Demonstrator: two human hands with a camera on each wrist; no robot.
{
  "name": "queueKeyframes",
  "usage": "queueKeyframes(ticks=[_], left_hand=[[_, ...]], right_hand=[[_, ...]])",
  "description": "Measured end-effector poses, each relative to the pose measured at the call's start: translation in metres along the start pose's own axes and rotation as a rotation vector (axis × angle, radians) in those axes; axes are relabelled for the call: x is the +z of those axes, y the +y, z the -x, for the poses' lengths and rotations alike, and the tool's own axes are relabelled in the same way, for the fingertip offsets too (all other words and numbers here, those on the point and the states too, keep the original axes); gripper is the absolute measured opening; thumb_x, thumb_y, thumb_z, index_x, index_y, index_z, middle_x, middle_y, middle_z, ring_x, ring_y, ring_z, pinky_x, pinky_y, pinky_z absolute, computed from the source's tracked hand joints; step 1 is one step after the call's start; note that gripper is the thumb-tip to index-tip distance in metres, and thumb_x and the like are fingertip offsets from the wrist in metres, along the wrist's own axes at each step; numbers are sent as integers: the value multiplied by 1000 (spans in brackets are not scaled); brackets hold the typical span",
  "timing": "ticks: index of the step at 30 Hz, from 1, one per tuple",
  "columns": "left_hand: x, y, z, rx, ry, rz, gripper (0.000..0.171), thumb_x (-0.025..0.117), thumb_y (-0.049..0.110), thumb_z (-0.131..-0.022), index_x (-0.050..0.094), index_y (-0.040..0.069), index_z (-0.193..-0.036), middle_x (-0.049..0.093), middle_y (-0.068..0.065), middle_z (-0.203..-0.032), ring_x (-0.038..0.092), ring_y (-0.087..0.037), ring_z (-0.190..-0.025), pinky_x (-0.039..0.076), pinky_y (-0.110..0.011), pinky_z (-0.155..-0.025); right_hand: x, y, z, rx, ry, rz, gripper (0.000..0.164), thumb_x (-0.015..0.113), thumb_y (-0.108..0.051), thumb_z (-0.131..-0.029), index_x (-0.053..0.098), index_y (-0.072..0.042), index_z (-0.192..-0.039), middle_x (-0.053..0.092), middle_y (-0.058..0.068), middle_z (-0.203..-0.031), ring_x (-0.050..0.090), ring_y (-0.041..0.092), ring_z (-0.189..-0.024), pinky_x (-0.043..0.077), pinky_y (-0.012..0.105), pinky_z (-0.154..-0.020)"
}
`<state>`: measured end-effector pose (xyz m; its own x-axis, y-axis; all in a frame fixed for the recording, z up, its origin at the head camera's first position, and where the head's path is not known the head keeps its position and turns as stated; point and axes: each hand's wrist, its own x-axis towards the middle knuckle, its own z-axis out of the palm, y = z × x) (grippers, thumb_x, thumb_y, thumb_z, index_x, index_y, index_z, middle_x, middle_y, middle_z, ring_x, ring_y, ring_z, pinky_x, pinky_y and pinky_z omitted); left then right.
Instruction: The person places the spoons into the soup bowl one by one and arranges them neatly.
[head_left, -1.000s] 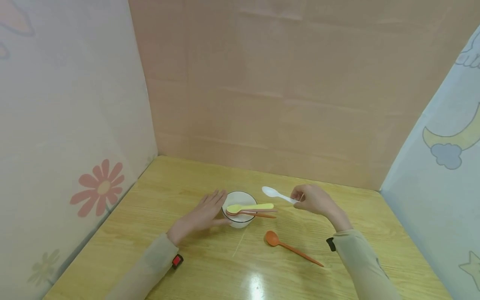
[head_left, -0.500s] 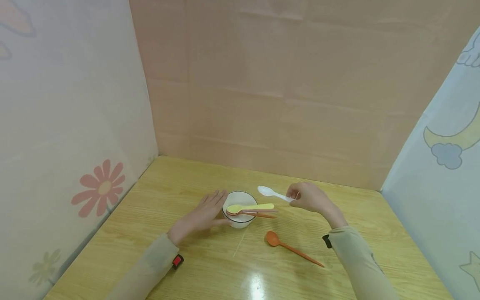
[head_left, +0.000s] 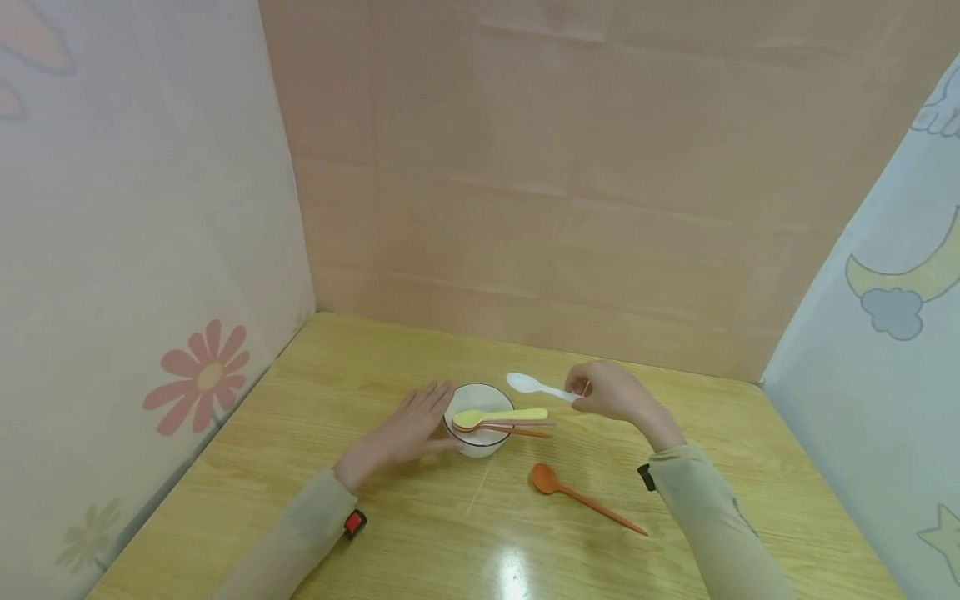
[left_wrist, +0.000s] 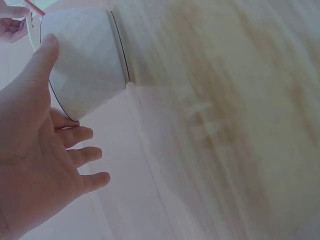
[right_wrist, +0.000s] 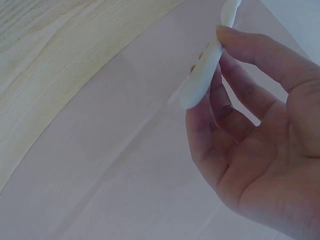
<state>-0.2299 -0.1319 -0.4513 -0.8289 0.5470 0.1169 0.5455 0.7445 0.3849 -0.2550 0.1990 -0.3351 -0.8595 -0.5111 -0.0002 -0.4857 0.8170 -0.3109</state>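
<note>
My right hand (head_left: 611, 390) pinches a white spoon (head_left: 522, 382) near its handle end, with the bowl of the spoon pointing left. In the right wrist view the thumb lies on the white handle (right_wrist: 201, 75) and the fingertips support it from behind. A white bowl with a dark rim (head_left: 474, 449) stands upright on the table, left of the spoon. My left hand (head_left: 401, 429) spans its left side with straight, spread fingers; in the left wrist view the thumb touches the bowl's wall (left_wrist: 87, 60). A yellow spoon (head_left: 510, 413) tops several spoons lying across the bowl, handles projecting rightward.
An orange spoon (head_left: 596, 503) lies on the wooden table (head_left: 390, 533), in front and to the right of the bowl. A plain tan wall covering (head_left: 525, 208) rises behind the table. Patterned panels, one with a red flower (head_left: 208, 375), flank both sides.
My right hand has moved left with the white spoon, bringing it closer to the bowl. My left hand, the bowl and the orange spoon on the table have stayed put.
</note>
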Motion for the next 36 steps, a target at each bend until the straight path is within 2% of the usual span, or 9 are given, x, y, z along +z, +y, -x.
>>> queueKeyframes(ticks=[24,36], left_hand=[[-4,2,2,-14,-15,5,92,62,50,-94,20,-5,-155,20,-24,-163,16,-45,-152,19,-65,-120],[0,0,-1,7,-2,-23,92,62,51,-94,22,-6,-155,22,-25,-162,18,-47,-151,22,-67,-118]], right_hand=[[2,-12,-18,-30,-34,35,11,74,-5,-82,71,-9,-93,71,4,-91,65,20,-84,55,37,-76],[2,-19,-23,-32,-55,55,10,73,-4,-82,71,-8,-91,71,4,-88,63,16,-81,55,36,-75]])
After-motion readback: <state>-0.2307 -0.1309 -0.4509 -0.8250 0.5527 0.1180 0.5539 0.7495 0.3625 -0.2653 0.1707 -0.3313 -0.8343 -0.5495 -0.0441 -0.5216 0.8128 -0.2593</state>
